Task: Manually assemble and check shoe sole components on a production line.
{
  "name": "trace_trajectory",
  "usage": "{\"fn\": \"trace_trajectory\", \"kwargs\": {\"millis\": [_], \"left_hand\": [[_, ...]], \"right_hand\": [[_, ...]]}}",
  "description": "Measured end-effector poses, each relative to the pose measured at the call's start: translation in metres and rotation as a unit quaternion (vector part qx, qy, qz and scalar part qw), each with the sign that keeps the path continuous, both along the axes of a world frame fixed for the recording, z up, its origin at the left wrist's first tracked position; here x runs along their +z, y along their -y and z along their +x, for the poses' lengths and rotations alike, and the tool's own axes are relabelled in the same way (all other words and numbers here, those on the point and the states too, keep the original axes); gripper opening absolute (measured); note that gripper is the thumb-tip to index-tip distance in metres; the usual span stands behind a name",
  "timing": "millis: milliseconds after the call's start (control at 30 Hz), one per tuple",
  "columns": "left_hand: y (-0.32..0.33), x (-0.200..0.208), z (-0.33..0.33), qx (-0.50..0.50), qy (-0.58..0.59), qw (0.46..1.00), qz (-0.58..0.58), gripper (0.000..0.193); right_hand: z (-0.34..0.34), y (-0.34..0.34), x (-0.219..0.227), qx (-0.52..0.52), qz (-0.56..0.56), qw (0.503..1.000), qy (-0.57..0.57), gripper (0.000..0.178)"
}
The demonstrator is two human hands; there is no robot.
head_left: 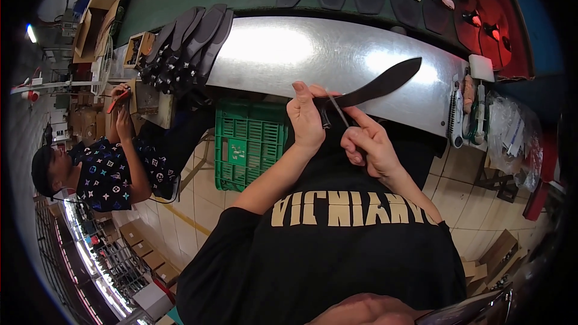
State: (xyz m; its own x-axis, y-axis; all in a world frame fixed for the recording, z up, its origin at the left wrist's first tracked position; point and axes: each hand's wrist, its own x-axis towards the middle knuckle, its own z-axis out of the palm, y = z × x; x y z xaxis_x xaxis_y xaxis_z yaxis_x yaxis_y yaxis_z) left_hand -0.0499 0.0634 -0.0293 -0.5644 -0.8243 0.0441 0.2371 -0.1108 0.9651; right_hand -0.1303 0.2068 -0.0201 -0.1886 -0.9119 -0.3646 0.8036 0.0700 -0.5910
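Beside the right end of the table (259,66), a plastic bag (504,155) held white pieces (513,127), and a green crate (248,162) stood partly hidden below. The left hand (307,119) gripped a dark sole (385,83) over the near edge, well apart from the piled soles (201,36); the right hand (371,144) pinched a thin tool (338,110), its tip unclear.

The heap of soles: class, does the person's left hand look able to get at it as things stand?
Probably yes, once its grip is free: the left hand holds a sole, but the bare table between leaves the way to the heap open.
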Motion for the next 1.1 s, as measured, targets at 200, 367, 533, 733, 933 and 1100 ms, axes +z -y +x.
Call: {"fn": "trace_trajectory", "kwargs": {"millis": [200, 367, 533, 733, 933, 1100], "left_hand": [[0.011, 0.009, 0.005, 0.005, 0.038, 0.999, -0.026, 0.095], [0.015, 0.018, 0.007, -0.029, 0.047, 0.992, -0.114, 0.105], [0.018, 0.022, 0.009, -0.062, 0.049, 0.996, -0.038, 0.105], [0.023, 0.02, -0.005, -0.071, -0.074, 0.835, 0.541, 0.068], [0.007, -0.004, -0.006, -0.122, -0.179, 0.802, 0.557, 0.059], [0.014, -0.017, -0.01, -0.088, -0.167, 0.824, 0.534, 0.068]], "right_hand": [[-0.012, -0.004, 0.003, 0.01, -0.023, 0.999, -0.048, 0.036], [-0.001, 0.005, 0.001, -0.133, -0.028, 0.751, -0.646, 0.021], [-0.002, 0.004, 0.011, -0.085, -0.078, 0.748, -0.654, 0.023], [-0.004, 0.005, 0.013, -0.117, -0.022, 0.727, -0.676, 0.019], [0.005, 0.011, 0.003, -0.123, 0.025, 0.72, -0.682, 0.006], [0.01, 0.014, 0.005, -0.092, 0.016, 0.733, -0.674, 0.007]]}}
